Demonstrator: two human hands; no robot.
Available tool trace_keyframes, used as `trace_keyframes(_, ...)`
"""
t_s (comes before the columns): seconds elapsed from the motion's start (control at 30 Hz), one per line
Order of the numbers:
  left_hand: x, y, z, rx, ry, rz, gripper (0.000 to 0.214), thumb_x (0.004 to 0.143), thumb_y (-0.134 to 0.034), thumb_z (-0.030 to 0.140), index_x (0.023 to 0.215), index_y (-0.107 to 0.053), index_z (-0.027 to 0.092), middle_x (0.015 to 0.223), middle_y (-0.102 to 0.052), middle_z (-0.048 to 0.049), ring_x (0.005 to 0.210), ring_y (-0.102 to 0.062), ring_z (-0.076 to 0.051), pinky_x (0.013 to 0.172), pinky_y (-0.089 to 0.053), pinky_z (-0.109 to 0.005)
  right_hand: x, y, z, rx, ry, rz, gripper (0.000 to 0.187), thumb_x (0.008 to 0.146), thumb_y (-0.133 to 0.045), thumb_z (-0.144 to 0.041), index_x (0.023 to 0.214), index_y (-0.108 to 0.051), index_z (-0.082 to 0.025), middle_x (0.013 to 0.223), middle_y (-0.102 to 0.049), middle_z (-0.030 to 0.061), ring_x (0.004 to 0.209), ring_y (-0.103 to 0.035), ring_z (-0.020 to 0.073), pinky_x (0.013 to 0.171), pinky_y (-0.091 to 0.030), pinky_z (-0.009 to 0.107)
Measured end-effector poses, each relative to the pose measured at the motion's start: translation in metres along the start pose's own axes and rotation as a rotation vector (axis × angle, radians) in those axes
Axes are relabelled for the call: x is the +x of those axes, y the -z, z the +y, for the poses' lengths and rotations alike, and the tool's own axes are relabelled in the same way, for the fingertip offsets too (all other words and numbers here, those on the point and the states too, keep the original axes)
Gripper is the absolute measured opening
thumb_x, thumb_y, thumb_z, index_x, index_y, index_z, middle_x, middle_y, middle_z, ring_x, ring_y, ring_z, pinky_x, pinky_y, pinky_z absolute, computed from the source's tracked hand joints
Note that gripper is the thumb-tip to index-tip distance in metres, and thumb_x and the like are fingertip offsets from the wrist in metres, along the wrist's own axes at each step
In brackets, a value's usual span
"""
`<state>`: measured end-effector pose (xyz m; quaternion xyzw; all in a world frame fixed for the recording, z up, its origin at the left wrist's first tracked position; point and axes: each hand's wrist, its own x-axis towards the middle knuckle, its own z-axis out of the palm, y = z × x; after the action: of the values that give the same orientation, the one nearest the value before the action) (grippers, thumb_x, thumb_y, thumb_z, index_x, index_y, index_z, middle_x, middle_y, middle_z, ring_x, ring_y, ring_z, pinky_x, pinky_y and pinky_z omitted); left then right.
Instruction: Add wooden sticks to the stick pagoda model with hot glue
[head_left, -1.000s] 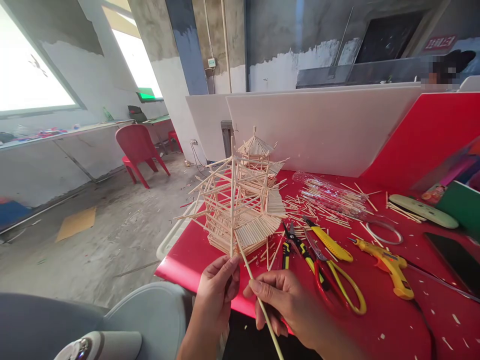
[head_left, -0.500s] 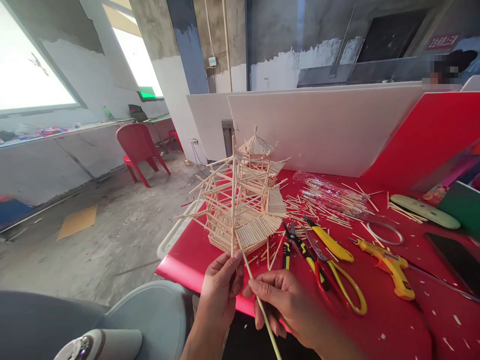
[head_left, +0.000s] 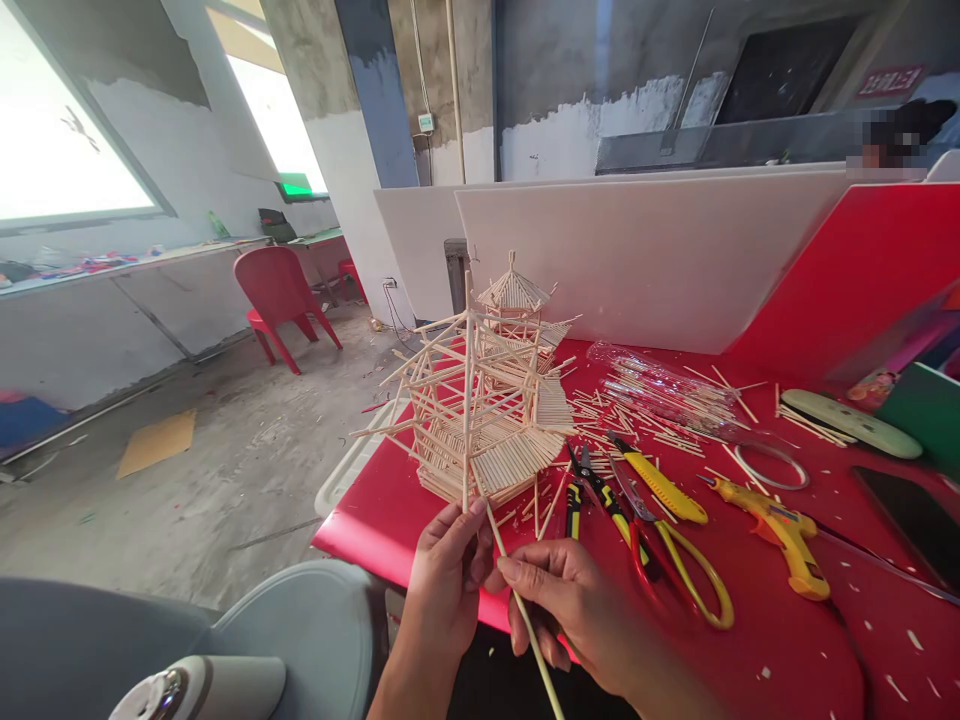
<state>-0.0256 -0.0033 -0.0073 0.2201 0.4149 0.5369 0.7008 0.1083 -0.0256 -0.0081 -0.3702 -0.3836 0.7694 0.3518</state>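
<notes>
My right hand [head_left: 559, 595] pinches a long, pale wooden stick [head_left: 534, 640] that slants from the bottom of the view up to my left fingertips. My left hand [head_left: 452, 550] is closed, thumb and fingers pinched at the foot of an upright stick [head_left: 466, 420], beside the slanted stick's upper end. Which of the two it grips more firmly I cannot tell. Just past my hands stands a pavilion model [head_left: 521, 465] of thin sticks with an open lattice roof frame. Behind it rises a pointed stick roof [head_left: 514, 290].
On the red table [head_left: 757, 655] lie scissors [head_left: 705, 585], black-and-yellow pliers [head_left: 611, 505], a yellow utility knife [head_left: 664, 485], a glue gun [head_left: 776, 530], a tape ring [head_left: 771, 467], a phone [head_left: 907, 520] and bagged sticks [head_left: 667, 385]. A grey stool [head_left: 300, 640] stands left, near a white cup [head_left: 225, 690].
Hardly anything differs. Both hands keep their grip on the sticks, and the left wrist has shifted very slightly to the right.
</notes>
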Motion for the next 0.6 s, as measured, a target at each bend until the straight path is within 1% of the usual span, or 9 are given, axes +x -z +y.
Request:
trace_keyframes(0.13,0.0,-0.002,0.001,-0.005,0.007,-0.004,0.036,0.067,-0.083,0.039,0.066,-0.055,0.016,0.049,-0.043,0.008,0.039,-0.026,-0.001,0.037,-0.018,-0.015,0.001,0.0,0.0,-0.001,0.007,-0.005,0.053,0.077,-0.068,-0.063,0.085,-0.069,-0.011,0.05,-0.064,0.0004,0.029,-0.038,0.0033,0.03,-0.021,0.017)
trace_keyframes(0.37,-0.001,-0.009,0.003,-0.065,0.046,0.017,0.044,0.061,-0.086,0.041,0.059,-0.049,0.016,0.047,-0.041,0.009,0.038,-0.024,-0.001,0.035,-0.019,-0.015,0.0,0.002,-0.001,0.0,0.016,-0.001,0.052,0.078,-0.068,-0.062,0.087,-0.071,-0.01,0.048,-0.063,-0.0005,0.029,-0.037,0.003,0.03,-0.019,0.017)
trace_keyframes(0.6,-0.002,-0.012,0.001,-0.104,0.036,0.034,0.043,0.06,-0.087,0.038,0.06,-0.05,0.016,0.047,-0.043,0.0085,0.037,-0.026,0.0,0.034,-0.019,-0.014,0.0,0.004,0.0,-0.015,0.026,0.021,0.051,0.079,-0.068,-0.061,0.088,-0.072,-0.011,0.047,-0.062,-0.0012,0.029,-0.035,0.0026,0.031,-0.017,0.017)
